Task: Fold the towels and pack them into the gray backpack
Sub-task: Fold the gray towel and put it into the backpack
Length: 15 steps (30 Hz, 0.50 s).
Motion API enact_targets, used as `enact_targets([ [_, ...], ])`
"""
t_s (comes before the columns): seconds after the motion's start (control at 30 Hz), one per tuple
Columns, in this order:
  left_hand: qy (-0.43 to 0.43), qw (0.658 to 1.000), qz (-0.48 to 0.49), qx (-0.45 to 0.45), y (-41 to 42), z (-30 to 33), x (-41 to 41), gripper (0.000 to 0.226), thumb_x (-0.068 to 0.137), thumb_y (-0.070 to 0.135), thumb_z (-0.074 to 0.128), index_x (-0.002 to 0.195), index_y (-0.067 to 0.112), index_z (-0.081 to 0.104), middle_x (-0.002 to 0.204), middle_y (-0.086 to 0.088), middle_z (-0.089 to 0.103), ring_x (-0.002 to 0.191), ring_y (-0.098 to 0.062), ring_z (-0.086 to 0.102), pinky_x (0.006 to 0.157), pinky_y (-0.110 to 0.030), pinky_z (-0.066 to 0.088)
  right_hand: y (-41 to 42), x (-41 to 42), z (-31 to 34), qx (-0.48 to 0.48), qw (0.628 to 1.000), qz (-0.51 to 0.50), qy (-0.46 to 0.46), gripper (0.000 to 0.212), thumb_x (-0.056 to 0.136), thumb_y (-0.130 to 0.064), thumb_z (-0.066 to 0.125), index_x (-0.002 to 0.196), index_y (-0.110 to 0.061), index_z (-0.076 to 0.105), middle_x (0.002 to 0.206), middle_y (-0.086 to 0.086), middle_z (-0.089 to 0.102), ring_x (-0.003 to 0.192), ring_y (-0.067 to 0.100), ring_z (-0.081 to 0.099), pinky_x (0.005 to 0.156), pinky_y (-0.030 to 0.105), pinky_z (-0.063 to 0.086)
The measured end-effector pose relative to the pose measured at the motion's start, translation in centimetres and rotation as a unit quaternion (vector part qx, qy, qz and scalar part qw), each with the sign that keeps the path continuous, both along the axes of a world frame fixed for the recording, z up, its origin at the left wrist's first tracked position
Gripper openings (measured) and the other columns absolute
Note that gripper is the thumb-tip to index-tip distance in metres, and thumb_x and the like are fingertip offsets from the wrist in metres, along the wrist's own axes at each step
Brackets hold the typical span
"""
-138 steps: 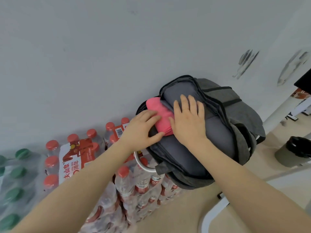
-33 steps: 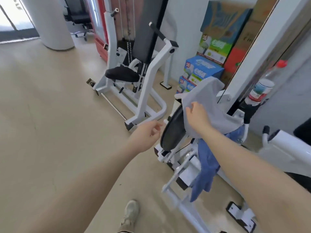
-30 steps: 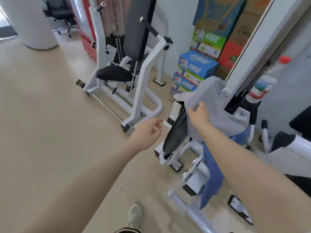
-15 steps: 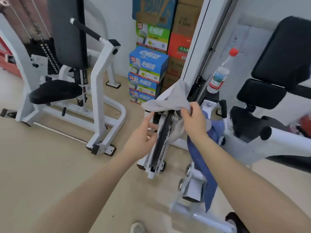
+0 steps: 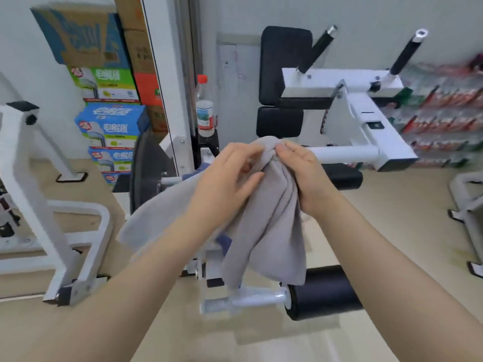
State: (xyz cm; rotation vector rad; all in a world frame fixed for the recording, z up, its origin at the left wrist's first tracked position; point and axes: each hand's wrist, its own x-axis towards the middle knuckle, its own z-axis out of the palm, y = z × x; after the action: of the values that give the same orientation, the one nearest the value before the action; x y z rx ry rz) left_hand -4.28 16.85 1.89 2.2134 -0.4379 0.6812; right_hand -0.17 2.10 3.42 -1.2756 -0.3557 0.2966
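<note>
step in hand: gathering the gray towel [image 5: 264, 218] for folding. both the left hand [image 5: 224, 181] and right hand [image 5: 303, 176] pinch its bunched top, held in the air above the exercise machine [image 5: 347, 131]. next: spread it flat, find the corners. backpack not in view.

Bright, even indoor light, soft faint shadows on the floor [image 5: 392, 231], motion blur smearing the 3 o'clock edge, wide-angle bending of straight lines toward the edges
</note>
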Motion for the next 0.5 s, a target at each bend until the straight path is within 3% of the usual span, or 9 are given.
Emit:
enact_targets([
  [0.1, 0.015, 0.996, -0.068, -0.047, -7.4, 0.2, -1.5, 0.026, 0.083, 0.01, 0.055, 0.108, 0.01, 0.061, 0.096, 0.015, 0.055, 0.087, 0.01, 0.049, 0.079, -0.004, 0.037, -8.8, -2.4, -0.7, 0.028, 1.0, -0.006, 0.001, 0.022, 0.082, -0.026, 0.054, 0.087, -0.011, 0.069, 0.081, 0.004, 0.071, 0.078, 0.015, 0.066, 0.073, 0.025, 0.054],
  [0.2, 0.119, 0.978, -0.135, -0.108, -15.4, -0.8, -3.1, 0.021, 0.089, 0.008, 0.052, 0.09, 0.028, 0.055, 0.086, 0.024, 0.055, 0.08, 0.014, 0.052, 0.075, -0.006, 0.039, -18.1, -5.3, -1.5, 0.01, 1.0, -0.005, 0.005, 0.017, 0.076, -0.036, 0.07, 0.082, -0.02, 0.075, 0.082, -0.002, 0.073, 0.078, 0.009, 0.068, 0.07, 0.021, 0.054],
  [0.27, 0.241, 0.94, -0.191, -0.146, -20.9, -2.1, -4.1, 0.022, 0.092, 0.011, 0.049, 0.085, 0.031, 0.053, 0.083, 0.019, 0.057, 0.076, 0.006, 0.053, 0.076, -0.019, 0.044, -24.3, -7.1, -2.9, -0.023, 0.999, -0.023, 0.021, 0.039, 0.057, -0.047, 0.08, 0.086, -0.021, 0.075, 0.084, -0.001, 0.073, 0.079, 0.01, 0.068, 0.069, 0.021, 0.055],
  [0.33, 0.33, 0.894, -0.259, -0.158, -26.2, -3.3, -5.0, 0.02, 0.094, 0.012, 0.046, 0.085, 0.027, 0.054, 0.085, 0.013, 0.059, 0.08, -0.001, 0.057, 0.08, -0.028, 0.048, -30.4, -8.8, -4.6, -0.038, 0.996, -0.049, 0.061, 0.051, 0.047, -0.045, 0.086, 0.087, -0.018, 0.072, 0.082, 0.002, 0.073, 0.074, 0.012, 0.068, 0.065, 0.021, 0.054],
  [0.4, 0.384, 0.849, -0.313, -0.183, -31.0, -4.4, -5.6, 0.02, 0.095, 0.009, 0.045, 0.084, 0.023, 0.054, 0.084, 0.006, 0.06, 0.08, -0.007, 0.057, 0.079, -0.029, 0.048, -35.8, -10.7, -6.0, -0.037, 0.991, -0.062, 0.111, 0.064, 0.04, -0.038, 0.091, 0.093, -0.015, 0.065, 0.08, 0.003, 0.072, 0.069, 0.013, 0.068, 0.061, 0.021, 0.054],
  [0.43, 0.412, 0.824, -0.332, -0.202, -33.3, -5.0, -5.8, 0.018, 0.095, 0.008, 0.044, 0.085, 0.019, 0.054, 0.083, 0.003, 0.06, 0.078, -0.009, 0.057, 0.077, -0.027, 0.048, -38.4, -11.6, -6.5, -0.04, 0.987, -0.074, 0.136, 0.065, 0.04, -0.031, 0.092, 0.096, -0.014, 0.062, 0.079, 0.004, 0.071, 0.068, 0.014, 0.067, 0.06, 0.022, 0.054],
  [0.5, 0.46, 0.784, -0.357, -0.214, -37.4, -6.0, -5.5, 0.015, 0.096, 0.009, 0.044, 0.085, 0.014, 0.054, 0.085, -0.005, 0.058, 0.078, -0.014, 0.054, 0.073, -0.026, 0.045, -43.0, -13.2, -7.3, -0.063, 0.977, -0.113, 0.168, 0.047, 0.056, -0.014, 0.082, 0.097, -0.014, 0.059, 0.076, 0.006, 0.07, 0.064, 0.015, 0.067, 0.058, 0.022, 0.054],
])
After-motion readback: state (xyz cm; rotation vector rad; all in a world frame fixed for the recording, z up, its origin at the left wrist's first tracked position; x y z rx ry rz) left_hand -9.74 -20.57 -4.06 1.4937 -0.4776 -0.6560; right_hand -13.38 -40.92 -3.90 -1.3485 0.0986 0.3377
